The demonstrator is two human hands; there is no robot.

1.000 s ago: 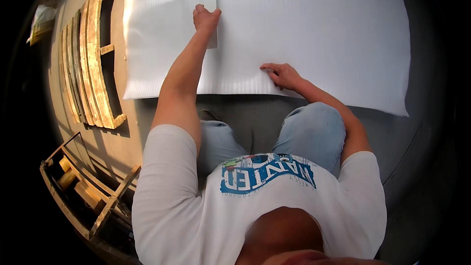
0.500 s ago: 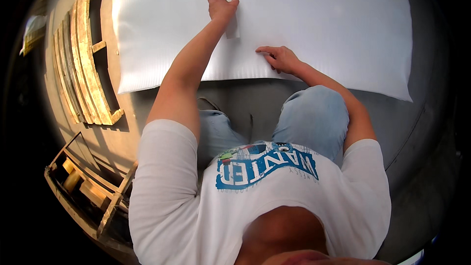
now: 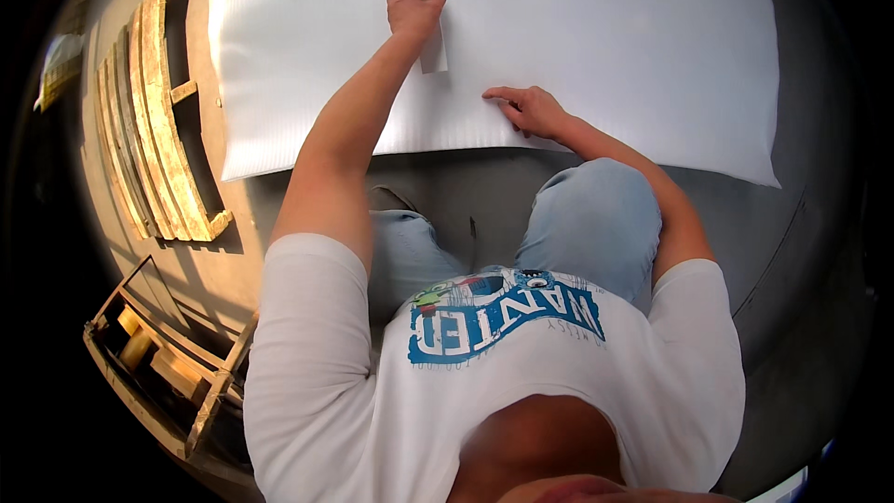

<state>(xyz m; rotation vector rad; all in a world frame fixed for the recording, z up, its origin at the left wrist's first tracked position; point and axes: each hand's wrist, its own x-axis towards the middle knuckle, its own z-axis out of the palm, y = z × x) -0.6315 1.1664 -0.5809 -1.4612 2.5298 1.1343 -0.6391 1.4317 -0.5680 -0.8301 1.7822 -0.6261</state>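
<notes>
A large white ribbed sheet (image 3: pixel 633 47) spreads out in front of my knees. On it lies a long flat white strip (image 3: pixel 434 58), running away from me toward the far edge of the view. My left hand (image 3: pixel 413 13) is closed across this strip, thumb at its right edge and fingers at its left. Closer to me and to the right, my right hand (image 3: pixel 535 113) rests on the sheet. Its index finger stretches out to the left, the other fingers bend under, and nothing shows in it.
Slatted wooden pallets (image 3: pixel 163 121) lie on the floor to the left. Nearer on that side stands a wooden frame (image 3: pixel 140 391) with wood pieces inside. Grey floor (image 3: pixel 456 182) shows between my knees and the sheet's near edge.
My left hand and the strip have shifted slightly left in the view. My right hand stays almost where it was, index finger still stretched out.
</notes>
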